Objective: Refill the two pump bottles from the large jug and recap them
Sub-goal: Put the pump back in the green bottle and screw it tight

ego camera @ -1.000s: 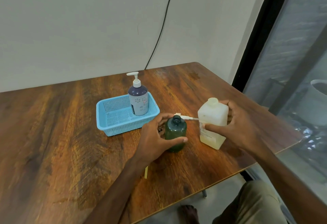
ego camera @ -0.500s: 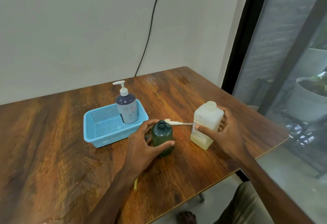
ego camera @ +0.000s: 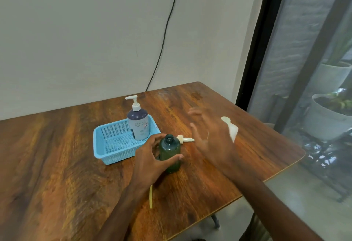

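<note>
My left grip (ego camera: 150, 157) curls round the open green bottle (ego camera: 169, 151) at the middle of the counter (ego camera: 57, 164), and my right grip (ego camera: 211, 136), fingers spread and blurred, is in front of the jug (ego camera: 232, 130) toward the right edge, so a careless swipe could topple the jug or scatter the loose pump head (ego camera: 185, 139).

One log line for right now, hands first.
left hand grips uncapped green bottle | right hand open before jug | pump head on table | blue pump bottle in basket
</note>
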